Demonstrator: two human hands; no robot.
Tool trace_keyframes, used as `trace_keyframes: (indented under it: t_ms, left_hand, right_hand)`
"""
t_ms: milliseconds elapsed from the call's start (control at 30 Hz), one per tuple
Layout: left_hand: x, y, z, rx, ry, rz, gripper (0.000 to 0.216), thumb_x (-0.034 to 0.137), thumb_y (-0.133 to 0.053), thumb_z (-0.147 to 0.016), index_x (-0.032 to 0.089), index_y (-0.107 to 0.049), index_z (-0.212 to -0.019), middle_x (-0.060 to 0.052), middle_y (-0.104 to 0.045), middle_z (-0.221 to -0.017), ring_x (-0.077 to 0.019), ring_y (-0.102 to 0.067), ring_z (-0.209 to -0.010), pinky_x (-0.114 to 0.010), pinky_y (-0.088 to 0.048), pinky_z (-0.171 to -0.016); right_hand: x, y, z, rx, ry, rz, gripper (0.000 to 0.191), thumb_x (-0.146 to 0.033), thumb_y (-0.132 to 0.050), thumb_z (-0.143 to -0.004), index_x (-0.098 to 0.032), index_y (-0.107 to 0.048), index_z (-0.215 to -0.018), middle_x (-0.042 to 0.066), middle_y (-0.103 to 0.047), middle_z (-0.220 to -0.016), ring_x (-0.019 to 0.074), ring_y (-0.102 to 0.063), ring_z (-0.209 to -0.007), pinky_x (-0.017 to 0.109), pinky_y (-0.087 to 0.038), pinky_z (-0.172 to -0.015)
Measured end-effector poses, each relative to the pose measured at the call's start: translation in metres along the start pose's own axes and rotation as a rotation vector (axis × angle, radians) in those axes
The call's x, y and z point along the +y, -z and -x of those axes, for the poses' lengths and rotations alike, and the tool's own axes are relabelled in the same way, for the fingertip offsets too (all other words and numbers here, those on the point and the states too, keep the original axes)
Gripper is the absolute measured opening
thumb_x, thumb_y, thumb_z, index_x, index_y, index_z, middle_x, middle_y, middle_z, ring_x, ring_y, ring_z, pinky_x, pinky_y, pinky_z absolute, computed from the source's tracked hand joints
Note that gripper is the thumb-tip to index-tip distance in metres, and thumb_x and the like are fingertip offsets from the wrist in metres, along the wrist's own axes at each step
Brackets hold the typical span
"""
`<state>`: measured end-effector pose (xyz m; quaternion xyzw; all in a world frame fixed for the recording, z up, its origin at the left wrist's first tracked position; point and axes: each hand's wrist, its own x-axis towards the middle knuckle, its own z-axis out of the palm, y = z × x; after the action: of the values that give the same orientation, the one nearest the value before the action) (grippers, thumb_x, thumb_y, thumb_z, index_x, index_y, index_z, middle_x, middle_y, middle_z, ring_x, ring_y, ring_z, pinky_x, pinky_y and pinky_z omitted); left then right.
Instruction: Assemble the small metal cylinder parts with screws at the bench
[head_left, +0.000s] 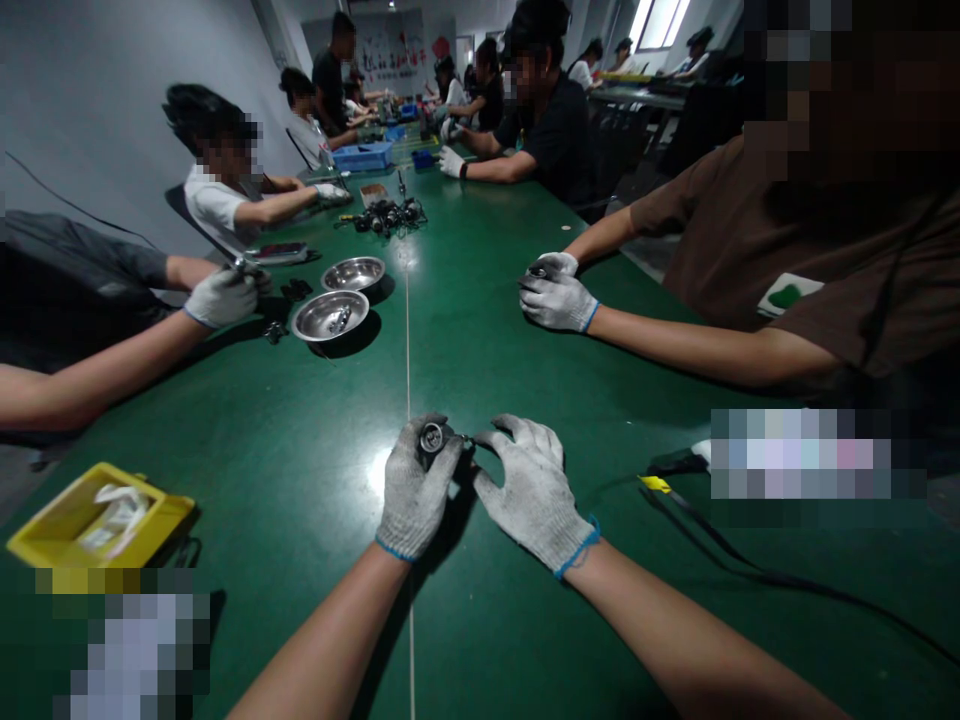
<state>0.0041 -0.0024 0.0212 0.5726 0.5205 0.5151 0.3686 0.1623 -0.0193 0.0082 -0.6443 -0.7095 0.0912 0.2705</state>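
Observation:
Both of my hands wear grey-white knit gloves with blue cuffs and are held over the green table [480, 620]. My left hand [416, 490] is closed around a small black device with a round, ringed face [433, 438] turned up toward me. A thin dark end juts from the device on its right side, beside the other hand's fingertips. My right hand [529, 490] is curved, its thumb and forefinger apart, close to that end. Whether a fingertip touches it I cannot tell.
Two steel bowls [330, 316] stand at the left, small metal parts in the nearer one. Black cabled parts [386, 215] are heaped farther back. A yellow bin [105, 520] is near left; a black cable [720, 540] lies right. Gloved co-workers [559, 295] sit along both sides.

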Motion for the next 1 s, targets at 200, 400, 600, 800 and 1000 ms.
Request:
trace_keyframes:
  t_ms: [200, 400, 600, 800, 1000]
  left_hand:
    - [0.0023, -0.0005, -0.0001, -0.004, 0.006, 0.003, 0.028, 0.033, -0.069, -0.089, 0.019, -0.065, -0.112, -0.003, -0.072, -0.093, -0.0173, -0.069, -0.085, -0.030, -0.057, -0.081]
    - [0.0021, -0.0005, -0.0002, -0.009, 0.012, 0.005, 0.029, 0.035, -0.068, -0.089, 0.019, -0.065, -0.113, -0.002, -0.072, -0.093, -0.0172, -0.070, -0.084, -0.029, -0.057, -0.080]
    - [0.0006, -0.0003, -0.0006, 0.001, 0.012, -0.022, 0.031, 0.037, -0.069, -0.088, 0.018, -0.066, -0.113, -0.004, -0.074, -0.097, -0.0185, -0.071, -0.088, -0.031, -0.058, -0.082]
    - [-0.0003, -0.0001, -0.0010, 0.004, -0.007, -0.022, 0.029, 0.035, -0.068, -0.088, 0.019, -0.066, -0.113, -0.004, -0.074, -0.097, -0.0187, -0.071, -0.088, -0.031, -0.058, -0.082]
    - [-0.0029, -0.0012, -0.0021, 0.053, -0.014, -0.020, 0.028, 0.036, -0.070, -0.087, 0.019, -0.067, -0.109, -0.004, -0.074, -0.092, -0.0189, -0.071, -0.084, -0.032, -0.059, -0.079]
  right_hand:
    - [0.0009, -0.0010, 0.0008, 0.011, 0.006, -0.001, 0.030, -0.035, -0.069, -0.087, -0.023, -0.076, -0.114, 0.013, -0.066, -0.134, 0.0357, -0.053, -0.127, 0.055, -0.035, -0.113]
    - [0.0006, -0.0014, 0.0007, 0.009, -0.001, 0.000, 0.033, -0.035, -0.069, -0.088, -0.022, -0.075, -0.117, 0.014, -0.065, -0.135, 0.0357, -0.053, -0.127, 0.055, -0.034, -0.114]
    - [-0.0003, 0.0011, 0.0003, -0.001, 0.009, -0.003, 0.036, -0.034, -0.069, -0.088, -0.025, -0.075, -0.122, 0.014, -0.065, -0.135, 0.0361, -0.054, -0.127, 0.056, -0.035, -0.114]
    - [-0.0001, 0.0009, 0.0006, 0.001, 0.017, -0.006, 0.036, -0.032, -0.071, -0.086, -0.024, -0.075, -0.121, 0.014, -0.065, -0.135, 0.0363, -0.054, -0.127, 0.056, -0.035, -0.114]
    - [0.0012, -0.0014, -0.0025, 0.016, -0.024, -0.021, 0.026, -0.028, -0.071, -0.088, -0.025, -0.077, -0.113, 0.012, -0.067, -0.133, 0.0346, -0.055, -0.125, 0.053, -0.037, -0.112]
